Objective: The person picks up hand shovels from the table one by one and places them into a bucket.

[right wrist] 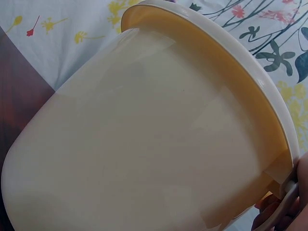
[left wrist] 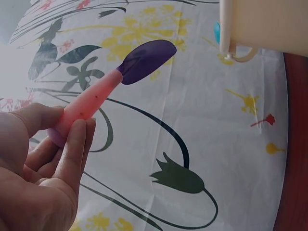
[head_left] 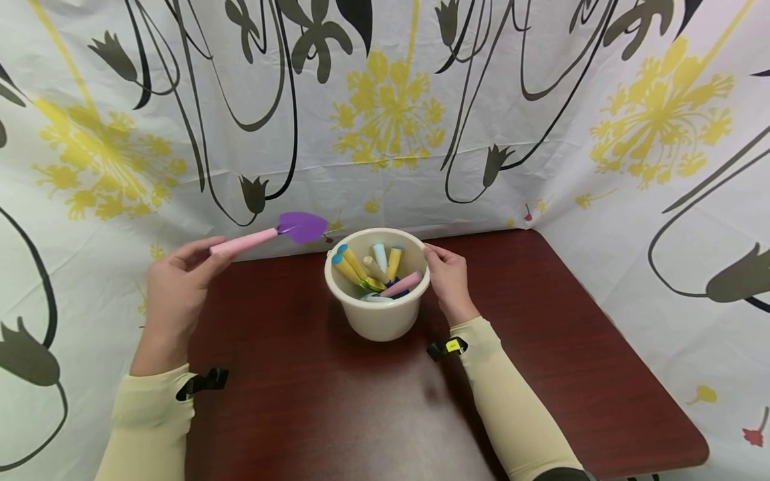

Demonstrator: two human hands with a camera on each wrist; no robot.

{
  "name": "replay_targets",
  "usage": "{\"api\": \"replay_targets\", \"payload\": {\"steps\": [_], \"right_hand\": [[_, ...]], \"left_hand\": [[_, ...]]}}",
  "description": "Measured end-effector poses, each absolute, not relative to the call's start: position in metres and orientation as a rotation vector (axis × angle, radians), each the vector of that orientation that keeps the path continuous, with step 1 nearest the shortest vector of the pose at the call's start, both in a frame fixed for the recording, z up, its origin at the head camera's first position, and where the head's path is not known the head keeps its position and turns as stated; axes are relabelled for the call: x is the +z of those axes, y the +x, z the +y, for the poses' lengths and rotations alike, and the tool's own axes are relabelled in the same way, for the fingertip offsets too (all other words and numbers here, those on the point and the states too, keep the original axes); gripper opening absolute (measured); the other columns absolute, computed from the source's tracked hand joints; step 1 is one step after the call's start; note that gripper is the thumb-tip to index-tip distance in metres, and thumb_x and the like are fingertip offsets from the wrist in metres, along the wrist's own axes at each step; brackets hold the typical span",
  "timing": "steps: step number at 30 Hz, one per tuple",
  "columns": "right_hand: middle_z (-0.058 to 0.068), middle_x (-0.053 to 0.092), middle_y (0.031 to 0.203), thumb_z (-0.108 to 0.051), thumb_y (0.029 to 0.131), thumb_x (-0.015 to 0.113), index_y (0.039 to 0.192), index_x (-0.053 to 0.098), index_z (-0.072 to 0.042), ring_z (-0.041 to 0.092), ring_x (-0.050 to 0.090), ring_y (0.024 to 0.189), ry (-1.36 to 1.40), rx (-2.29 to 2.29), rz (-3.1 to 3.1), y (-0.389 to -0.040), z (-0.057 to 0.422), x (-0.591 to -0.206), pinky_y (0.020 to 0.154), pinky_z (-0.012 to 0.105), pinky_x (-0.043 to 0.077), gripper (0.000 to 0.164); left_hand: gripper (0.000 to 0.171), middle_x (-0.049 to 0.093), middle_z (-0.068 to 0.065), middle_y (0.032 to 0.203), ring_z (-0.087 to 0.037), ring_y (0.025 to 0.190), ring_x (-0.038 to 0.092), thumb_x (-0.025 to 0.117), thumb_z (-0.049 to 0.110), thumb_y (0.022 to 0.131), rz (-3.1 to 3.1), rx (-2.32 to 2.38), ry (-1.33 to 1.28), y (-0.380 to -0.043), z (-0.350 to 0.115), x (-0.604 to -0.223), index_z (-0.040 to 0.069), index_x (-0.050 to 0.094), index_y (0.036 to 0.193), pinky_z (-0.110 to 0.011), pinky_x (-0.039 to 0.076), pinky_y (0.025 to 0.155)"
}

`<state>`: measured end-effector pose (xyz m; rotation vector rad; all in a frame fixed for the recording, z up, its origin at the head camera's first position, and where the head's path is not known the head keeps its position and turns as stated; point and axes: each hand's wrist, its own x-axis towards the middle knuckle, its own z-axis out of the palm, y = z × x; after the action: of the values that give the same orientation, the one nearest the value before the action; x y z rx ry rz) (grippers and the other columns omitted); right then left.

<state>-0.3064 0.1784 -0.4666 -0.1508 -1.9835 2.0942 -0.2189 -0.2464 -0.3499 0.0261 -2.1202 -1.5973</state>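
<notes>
A small trowel (head_left: 246, 240) with a pink handle and a purple blade is held up by my left hand (head_left: 174, 294), left of the bucket. In the left wrist view, thumb and fingers pinch the end of the trowel's handle (left wrist: 91, 101). The cream bucket (head_left: 381, 322) is at the middle of the table, tilted towards me in view. My right hand (head_left: 448, 277) grips its rim at the right side, by the bucket's handle (right wrist: 284, 207). Several tools with yellow, light blue and pink handles (head_left: 400, 285) stick up inside; their lower ends are mostly hidden.
The dark red-brown table (head_left: 289, 401) has a rounded corner at the front right. A white cloth (head_left: 385, 194) with yellow and grey plant prints hangs behind it and at both sides. Black straps (head_left: 204, 383) are on both wrists.
</notes>
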Motion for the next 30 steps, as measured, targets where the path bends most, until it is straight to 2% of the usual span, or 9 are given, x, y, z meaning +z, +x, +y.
{"api": "replay_targets", "payload": {"steps": [5, 15, 30], "right_hand": [[0.016, 0.075, 0.137, -0.025, 0.112, 0.067, 0.138, 0.077, -0.003, 0.027, 0.072, 0.126, -0.158, 2.09, -1.986, -0.306, 0.178, -0.466, 0.102, 0.041, 0.061, 0.036], [0.016, 0.075, 0.137, -0.024, 0.112, 0.067, 0.137, 0.077, -0.002, 0.026, 0.073, 0.125, -0.155, 2.092, -1.978, -0.306, 0.178, -0.466, 0.101, 0.04, 0.061, 0.036], [0.015, 0.075, 0.137, -0.027, 0.111, 0.067, 0.138, 0.077, -0.004, 0.027, 0.073, 0.124, -0.164, 2.096, -1.981, -0.307, 0.179, -0.468, 0.1, 0.038, 0.062, 0.036]], "left_hand": [[0.039, 0.083, 0.005, 0.099, -0.012, 0.092, 0.07, 0.094, 0.017, 0.091, -2.055, -1.733, -0.092, -0.221, -0.241, -0.345, 0.001, 0.082, 0.126, -0.017, 0.056, 0.079], [0.035, 0.082, 0.0, 0.11, -0.012, 0.095, 0.074, 0.089, 0.005, 0.094, -1.972, -1.869, -0.316, -0.222, -0.232, -0.339, -0.008, 0.079, 0.125, -0.017, 0.059, 0.085], [0.03, 0.082, -0.002, 0.113, -0.01, 0.1, 0.076, 0.083, 0.0, 0.098, -2.057, -1.812, -0.572, -0.232, -0.216, -0.34, -0.008, 0.078, 0.126, -0.019, 0.059, 0.088]]}}
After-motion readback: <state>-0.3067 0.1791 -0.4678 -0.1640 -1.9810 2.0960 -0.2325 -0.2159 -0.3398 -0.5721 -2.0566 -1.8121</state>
